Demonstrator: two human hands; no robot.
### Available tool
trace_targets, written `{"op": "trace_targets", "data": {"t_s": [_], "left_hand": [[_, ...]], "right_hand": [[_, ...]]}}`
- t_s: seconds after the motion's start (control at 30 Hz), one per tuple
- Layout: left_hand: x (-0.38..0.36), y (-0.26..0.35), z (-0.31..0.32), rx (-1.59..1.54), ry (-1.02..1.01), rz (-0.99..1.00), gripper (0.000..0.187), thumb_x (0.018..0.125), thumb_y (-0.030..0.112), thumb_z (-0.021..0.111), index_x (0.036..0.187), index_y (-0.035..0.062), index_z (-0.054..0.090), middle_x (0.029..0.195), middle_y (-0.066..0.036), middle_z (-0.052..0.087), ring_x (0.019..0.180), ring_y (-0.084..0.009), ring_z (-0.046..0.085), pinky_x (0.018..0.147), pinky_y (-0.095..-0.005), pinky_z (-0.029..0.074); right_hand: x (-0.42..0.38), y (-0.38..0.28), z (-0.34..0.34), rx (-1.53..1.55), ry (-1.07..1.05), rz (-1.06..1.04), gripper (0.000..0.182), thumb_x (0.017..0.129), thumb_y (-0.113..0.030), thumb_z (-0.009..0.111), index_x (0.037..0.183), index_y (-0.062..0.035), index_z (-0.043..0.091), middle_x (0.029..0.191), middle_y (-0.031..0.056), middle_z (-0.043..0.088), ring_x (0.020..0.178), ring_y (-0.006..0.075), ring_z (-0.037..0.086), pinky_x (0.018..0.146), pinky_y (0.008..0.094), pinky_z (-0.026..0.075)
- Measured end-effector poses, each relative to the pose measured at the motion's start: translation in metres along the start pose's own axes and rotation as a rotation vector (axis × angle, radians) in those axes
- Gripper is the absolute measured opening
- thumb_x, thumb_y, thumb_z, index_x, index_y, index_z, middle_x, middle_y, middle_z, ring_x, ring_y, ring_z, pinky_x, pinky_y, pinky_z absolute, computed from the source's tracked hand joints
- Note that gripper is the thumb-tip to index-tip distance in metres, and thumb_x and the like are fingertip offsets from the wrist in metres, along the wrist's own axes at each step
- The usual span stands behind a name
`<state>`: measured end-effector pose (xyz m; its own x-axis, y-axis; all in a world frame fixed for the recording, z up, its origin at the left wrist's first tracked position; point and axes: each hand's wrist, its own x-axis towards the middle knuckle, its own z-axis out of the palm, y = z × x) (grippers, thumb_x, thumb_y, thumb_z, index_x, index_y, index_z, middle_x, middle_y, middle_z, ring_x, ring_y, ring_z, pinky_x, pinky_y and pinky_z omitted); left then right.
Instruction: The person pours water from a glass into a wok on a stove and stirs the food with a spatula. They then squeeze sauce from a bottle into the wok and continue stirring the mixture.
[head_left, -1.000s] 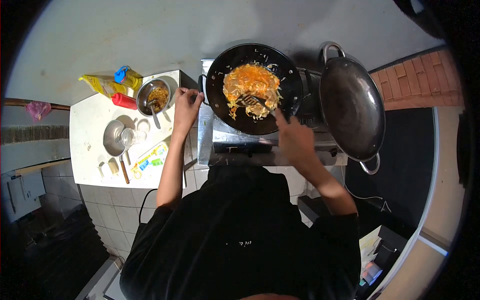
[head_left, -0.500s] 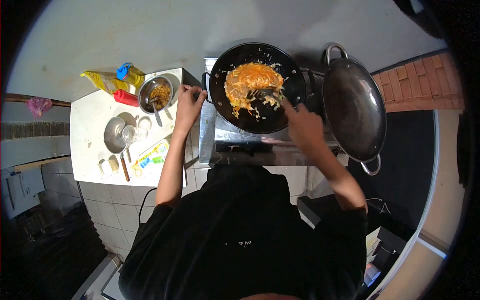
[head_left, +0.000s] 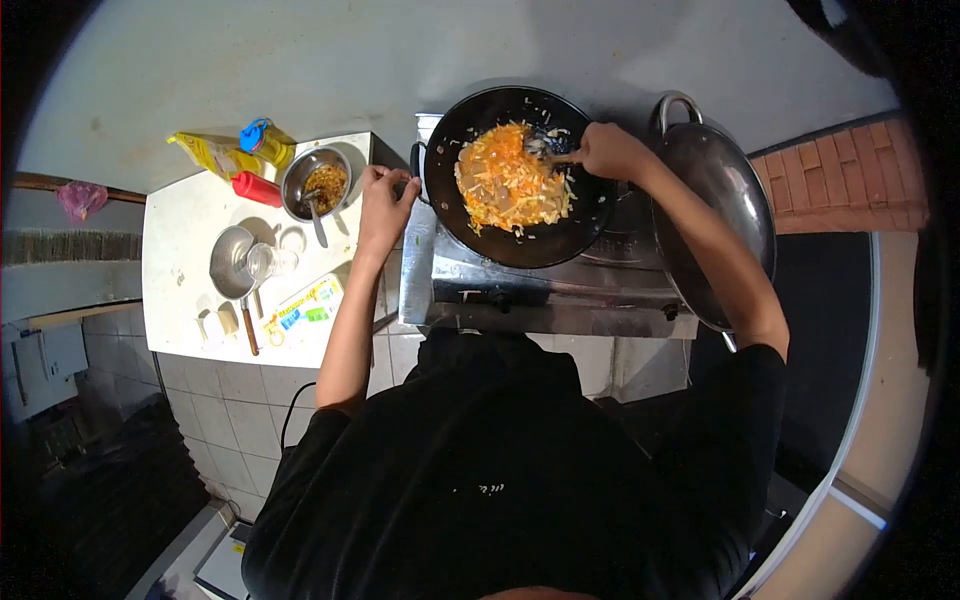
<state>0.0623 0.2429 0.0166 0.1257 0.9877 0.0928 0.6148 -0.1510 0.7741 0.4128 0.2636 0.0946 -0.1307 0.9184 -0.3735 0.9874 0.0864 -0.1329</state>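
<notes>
Black wok (head_left: 570, 236), one: sitting on the metal stove (head_left: 455, 262), holding a heap of shredded food (head_left: 505, 190) in orange, white and yellow; loose shreds are clinging to the dark wall around it.

Spatula (head_left: 564, 157), one: lying with its blade inside the wok, at the far right edge of the food. The right hand (head_left: 612, 152) is closing round its handle, over the wok's right side.

Left hand (head_left: 388, 207), fingers drawn narrow: resting at the wok's left loop handle (head_left: 416, 160); whether it is gripping or merely touching, one cannot tell from this angle.

Second, larger pan (head_left: 722, 165), grey metal, loop-handled: standing to the right of the stove, with the right forearm crossing in front of it.

On the white tabletop (head_left: 185, 295), left of the stove:
Metal bowl (head_left: 322, 159): holding a brownish-yellow mixture (head_left: 327, 183), a spoon (head_left: 319, 230) leaning out over its near rim.
Red bottle (head_left: 258, 188): lying just beside the bowl.
Blue-capped yellow bottle (head_left: 270, 146): sitting behind the red one, near a yellow packet (head_left: 212, 156).
Saucepan (head_left: 228, 265), wooden-handled: showing its metal inside, a clear glass (head_left: 262, 262) sitting just beside it.
Printed packet (head_left: 308, 308): lying flat nearby.
</notes>
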Motion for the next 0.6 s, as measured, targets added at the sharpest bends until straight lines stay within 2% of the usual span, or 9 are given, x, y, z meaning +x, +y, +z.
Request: {"op": "trace_targets", "data": {"t_s": [0.07, 0.13, 0.17, 0.3, 0.4, 0.47, 0.5, 0.57, 0.6], "left_hand": [[0.001, -0.009, 0.004, 0.004, 0.028, 0.023, 0.025, 0.085, 0.021, 0.07, 0.093, -0.0027, 0.069, 0.1, -0.019, 0.051, 0.089, -0.0323, 0.055, 0.08, -0.0383, 0.047], [0.0, -0.002, 0.0, -0.018, -0.007, -0.025, 0.025, 0.085, 0.021, 0.07, 0.094, -0.0029, 0.069, 0.1, -0.019, 0.05, 0.09, -0.0325, 0.055, 0.081, -0.0383, 0.046], [0.0, -0.008, 0.002, 0.009, 0.0, 0.01, 0.026, 0.086, 0.021, 0.07, 0.094, -0.0032, 0.069, 0.1, -0.019, 0.05, 0.09, -0.0325, 0.055, 0.081, -0.0386, 0.046], [0.0, -0.014, 0.008, -0.036, 0.031, 0.013, 0.026, 0.085, 0.021, 0.07, 0.095, -0.0033, 0.069, 0.099, -0.019, 0.05, 0.091, -0.0327, 0.055, 0.082, -0.0388, 0.046], [0.0, -0.011, 0.006, 0.083, 0.052, 0.061, 0.028, 0.087, 0.024, 0.07, 0.098, -0.0012, 0.07, 0.099, -0.014, 0.052, 0.078, -0.0236, 0.056, 0.071, -0.0345, 0.048], [-0.001, 0.001, 0.001, -0.052, -0.006, -0.078, 0.026, 0.085, 0.02, 0.07, 0.095, -0.0032, 0.069, 0.099, -0.02, 0.051, 0.095, -0.0348, 0.055, 0.085, -0.0402, 0.045], [-0.002, -0.001, 0.002, -0.05, -0.011, -0.08, 0.026, 0.085, 0.02, 0.07, 0.095, -0.0032, 0.069, 0.099, -0.02, 0.051, 0.095, -0.0348, 0.055, 0.085, -0.0402, 0.045], [-0.001, -0.004, 0.005, 0.013, 0.039, 0.001, 0.025, 0.085, 0.02, 0.069, 0.096, -0.0029, 0.069, 0.099, -0.02, 0.051, 0.096, -0.0352, 0.055, 0.086, -0.0402, 0.045], [-0.001, -0.004, 0.006, 0.013, 0.036, 0.004, 0.025, 0.085, 0.02, 0.069, 0.096, -0.0029, 0.069, 0.099, -0.02, 0.051, 0.096, -0.0352, 0.055, 0.086, -0.0402, 0.045]], "right_hand": [[-0.007, 0.001, 0.008, 0.12, -0.072, -0.031, 0.032, 0.084, -0.028, 0.066, 0.093, 0.0027, 0.068, 0.092, 0.0259, 0.067, 0.092, 0.0409, 0.066, 0.077, 0.0466, 0.052], [-0.025, 0.0, 0.013, 0.27, 0.149, -0.239, 0.023, 0.086, -0.021, 0.064, 0.097, -0.0018, 0.07, 0.089, 0.0231, 0.067, 0.087, 0.0366, 0.066, 0.074, 0.0431, 0.05], [-0.035, -0.003, 0.002, 0.285, 0.086, -0.165, 0.023, 0.089, -0.021, 0.061, 0.099, -0.0023, 0.07, 0.089, 0.0213, 0.068, 0.086, 0.0376, 0.064, 0.078, 0.0419, 0.05], [-0.056, -0.003, -0.043, 0.115, 0.228, -0.203, 0.023, 0.089, -0.02, 0.06, 0.1, -0.0011, 0.069, 0.089, 0.0202, 0.068, 0.087, 0.0382, 0.064, 0.079, 0.0421, 0.05], [-0.04, 0.009, -0.066, -0.001, 0.256, -0.217, 0.024, 0.087, -0.02, 0.062, 0.095, 0.0012, 0.07, 0.085, 0.0225, 0.068, 0.082, 0.04, 0.065, 0.077, 0.0447, 0.051], [-0.03, 0.009, -0.073, -0.181, 0.147, -0.096, 0.025, 0.083, -0.02, 0.064, 0.088, 0.0038, 0.07, 0.084, 0.0237, 0.068, 0.085, 0.0408, 0.065, 0.079, 0.0463, 0.052], [-0.027, -0.001, -0.077, -0.177, 0.143, -0.094, 0.025, 0.083, -0.02, 0.064, 0.088, 0.0038, 0.07, 0.084, 0.0237, 0.068, 0.085, 0.0408, 0.065, 0.079, 0.0463, 0.052], [-0.022, -0.024, -0.083, -0.193, -0.247, 0.084, 0.027, 0.081, -0.022, 0.065, 0.081, 0.0055, 0.068, 0.079, 0.0255, 0.066, 0.082, 0.0417, 0.066, 0.076, 0.0452, 0.053], [-0.017, -0.021, -0.076, -0.19, -0.247, 0.087, 0.027, 0.081, -0.022, 0.065, 0.081, 0.0055, 0.068, 0.079, 0.0255, 0.066, 0.082, 0.0417, 0.066, 0.076, 0.0452, 0.053]]}}
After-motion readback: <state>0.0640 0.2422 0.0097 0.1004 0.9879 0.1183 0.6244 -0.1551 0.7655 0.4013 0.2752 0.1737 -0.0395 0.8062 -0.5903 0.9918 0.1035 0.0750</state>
